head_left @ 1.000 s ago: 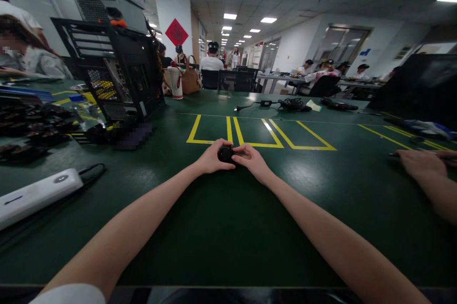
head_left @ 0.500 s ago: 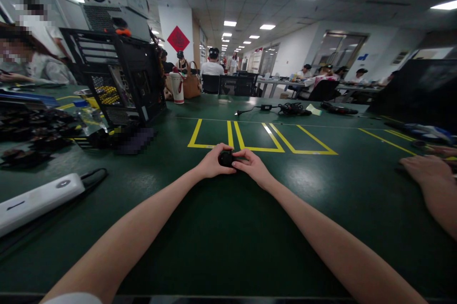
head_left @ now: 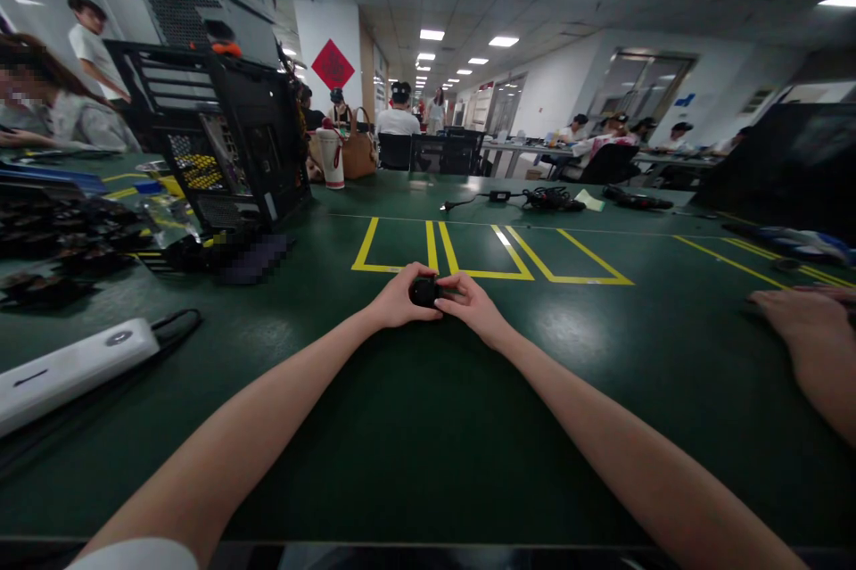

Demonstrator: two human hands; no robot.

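Note:
Between my hands is a small, dark, rounded object (head_left: pixel 423 292), too small and dark to name. My left hand (head_left: pixel 399 298) curls around its left side, thumb below and fingers above. The fingertips of my right hand (head_left: pixel 472 306) pinch at its right side, and they partly hide it. Both hands are over the green table (head_left: pixel 428 427), just in front of the yellow tape outlines (head_left: pixel 481 275).
A black computer case (head_left: pixel 247 142) stands at the left with a power supply on top. Nearer lies a white power bank-like box (head_left: pixel 80 374) with a cable. Black cables (head_left: pixel 552 199) lie at the back. A co-worker's hand (head_left: pixel 802 316) rests at the right.
The view has tilted slightly, so the table sits a little higher in the picture. My hands stay on the dark object, with only slight finger movement.

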